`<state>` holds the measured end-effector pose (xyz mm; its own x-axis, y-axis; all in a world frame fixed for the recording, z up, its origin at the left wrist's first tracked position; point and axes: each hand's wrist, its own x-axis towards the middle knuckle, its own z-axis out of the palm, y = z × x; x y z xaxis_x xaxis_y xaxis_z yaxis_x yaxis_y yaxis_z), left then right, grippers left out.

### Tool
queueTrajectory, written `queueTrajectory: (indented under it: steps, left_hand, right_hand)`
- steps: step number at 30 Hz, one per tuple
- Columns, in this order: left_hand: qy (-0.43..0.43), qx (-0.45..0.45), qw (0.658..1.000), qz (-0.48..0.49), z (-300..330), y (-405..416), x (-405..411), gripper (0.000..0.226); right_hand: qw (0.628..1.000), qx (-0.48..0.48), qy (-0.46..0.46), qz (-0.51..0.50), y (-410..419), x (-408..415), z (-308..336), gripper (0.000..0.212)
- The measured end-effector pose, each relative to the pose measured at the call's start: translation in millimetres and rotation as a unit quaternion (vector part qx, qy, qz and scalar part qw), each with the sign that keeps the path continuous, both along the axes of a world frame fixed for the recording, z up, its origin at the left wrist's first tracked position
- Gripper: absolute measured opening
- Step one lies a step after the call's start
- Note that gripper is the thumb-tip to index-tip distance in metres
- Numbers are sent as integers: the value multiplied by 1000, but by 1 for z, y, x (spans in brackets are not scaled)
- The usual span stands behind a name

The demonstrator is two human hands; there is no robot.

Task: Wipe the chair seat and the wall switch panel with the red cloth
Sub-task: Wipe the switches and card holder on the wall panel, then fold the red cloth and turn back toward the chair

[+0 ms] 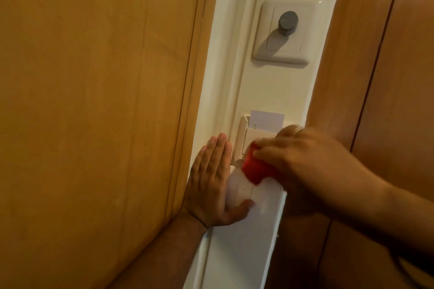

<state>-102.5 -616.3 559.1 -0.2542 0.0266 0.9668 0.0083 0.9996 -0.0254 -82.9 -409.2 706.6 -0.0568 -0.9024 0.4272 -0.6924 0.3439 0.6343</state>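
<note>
My right hand [312,159] is bunched around the red cloth [256,168] and presses it against the white wall switch panel [244,191] low on the narrow white wall strip. My left hand [211,183] lies flat, fingers together, against the wall at the panel's left edge, with its thumb hooked over the panel's lower face. Just above the cloth sits a card holder [246,138] with a white card [266,119] standing in it. The chair is not in view.
Higher on the white strip is a square plate with a grey round knob [287,23]. A wooden door panel [94,101] fills the left side and a reddish wooden panel [387,65] closes in the right, leaving a narrow gap.
</note>
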Motion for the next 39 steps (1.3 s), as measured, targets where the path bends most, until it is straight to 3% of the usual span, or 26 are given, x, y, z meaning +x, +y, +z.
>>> queueTrajectory:
  steps: [2,6,10,12,17,21,24,28,30,32,34,36,38,39]
  left_hand:
    - [-1,-3,1000,8,0,-2,1,109]
    - [5,-2,1000,8,-6,3,1,110]
    - [7,-7,1000,24,-1,1,2,112]
    - [10,-9,1000,27,-1,0,3,113]
    - [10,-11,1000,22,-1,-2,1,107]
    - [-14,-7,1000,16,-4,0,4,105]
    - [16,48,997,-53,4,14,14,83]
    - [56,37,980,-186,37,60,41,72]
    - [-22,72,956,-283,57,84,61,66]
    - [-149,156,902,-373,73,103,78,49]
    - [-198,197,867,-413,82,121,86,32]
    - [-189,200,860,-430,89,138,90,29]
    - [-184,194,857,-441,95,155,94,26]
    - [-185,190,857,-441,96,164,96,25]
  right_hand:
    - [998,-62,-1,6,6,-4,0,63]
    - [999,10,0,32,16,-6,-25,65]
    - [987,-138,-56,55,20,-14,6,56]
    - [983,-163,-67,47,19,-14,0,55]
    - [1000,3,-28,13,29,-5,-44,66]
    - [1000,4,-9,-4,37,1,-36,68]
    - [999,-34,1,11,50,9,-31,68]
    - [986,-111,-3,127,75,24,-32,44]
    - [978,-133,-6,161,88,33,-34,32]
    - [976,-158,-4,153,101,42,-36,31]
    - [975,-193,-4,109,116,49,-36,45]
    - [976,-210,-56,29,134,55,-33,85]
    - [960,-194,-195,-47,156,64,-27,129]
    - [939,-187,-284,-57,168,69,-22,136]
